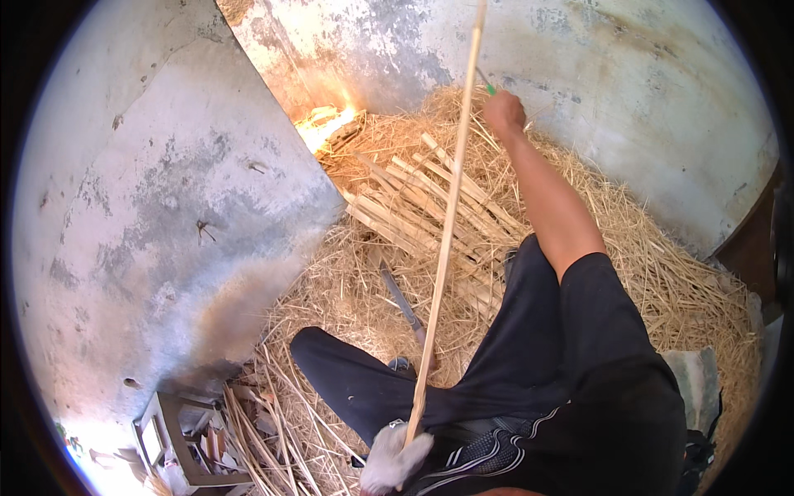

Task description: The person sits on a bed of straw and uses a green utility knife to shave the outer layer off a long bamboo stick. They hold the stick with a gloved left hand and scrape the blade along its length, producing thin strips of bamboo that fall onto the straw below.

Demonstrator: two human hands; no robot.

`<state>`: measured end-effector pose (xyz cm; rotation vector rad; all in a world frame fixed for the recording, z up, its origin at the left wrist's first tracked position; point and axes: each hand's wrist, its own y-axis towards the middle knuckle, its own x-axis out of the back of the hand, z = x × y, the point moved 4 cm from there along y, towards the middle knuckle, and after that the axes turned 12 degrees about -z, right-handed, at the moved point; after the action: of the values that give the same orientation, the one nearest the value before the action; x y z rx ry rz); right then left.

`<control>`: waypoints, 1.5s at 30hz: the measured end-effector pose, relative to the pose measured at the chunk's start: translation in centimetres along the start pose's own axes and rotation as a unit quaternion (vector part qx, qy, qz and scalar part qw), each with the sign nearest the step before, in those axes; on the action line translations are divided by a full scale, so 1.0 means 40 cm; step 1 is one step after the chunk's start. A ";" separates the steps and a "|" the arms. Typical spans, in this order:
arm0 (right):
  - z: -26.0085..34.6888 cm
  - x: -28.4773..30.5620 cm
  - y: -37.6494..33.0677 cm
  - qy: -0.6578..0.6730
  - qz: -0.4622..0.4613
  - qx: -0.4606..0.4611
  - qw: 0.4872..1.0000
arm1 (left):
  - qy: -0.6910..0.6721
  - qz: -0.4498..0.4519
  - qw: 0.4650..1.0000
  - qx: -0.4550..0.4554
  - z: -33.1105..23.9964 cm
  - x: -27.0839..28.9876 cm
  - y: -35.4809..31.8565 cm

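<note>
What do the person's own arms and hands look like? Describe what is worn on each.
The left hand wears a whitish, worn fabric glove; its forearm is out of view. The right hand is bare, with no glove, and the right arm is bare too, without a sleeve, watch or band.

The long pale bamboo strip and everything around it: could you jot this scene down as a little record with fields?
Left hand: in a white cloth glove, closed on the near end of the long pale bamboo strip
Right hand: bare, stretched far out, closed on a small green-handled tool
Ground: straw-like shavings
Pile: split bamboo slats
Blade: long dark knife lying on the shavings
Legs: dark trousers
</note>
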<state>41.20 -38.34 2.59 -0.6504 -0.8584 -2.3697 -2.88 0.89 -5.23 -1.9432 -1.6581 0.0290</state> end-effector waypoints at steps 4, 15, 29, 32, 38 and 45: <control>-0.144 -0.002 0.070 0.045 0.007 -0.069 0.997 | -0.006 -0.053 0.992 0.117 0.033 0.036 -0.028; 0.154 0.162 -0.129 0.549 0.210 -0.076 0.805 | 0.054 -0.097 0.992 0.061 0.087 0.048 0.015; 0.075 0.062 -0.201 -0.290 0.482 0.176 0.808 | 0.008 -0.210 0.977 0.023 0.113 0.087 0.023; 0.068 -0.023 -0.229 -0.169 0.499 0.251 0.812 | -0.123 -0.210 0.970 0.018 0.041 0.094 0.042; 0.383 0.175 -0.562 0.158 0.313 0.457 0.817 | -0.269 -0.274 0.916 -0.112 -0.046 0.148 0.077; 0.427 0.265 -0.809 0.347 0.211 0.607 0.684 | -0.385 -0.282 0.869 -0.128 -0.115 0.189 0.086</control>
<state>17.57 -8.71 6.59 0.5368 -1.3930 -0.9975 3.67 5.70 -0.29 -1.6229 -2.8389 0.4235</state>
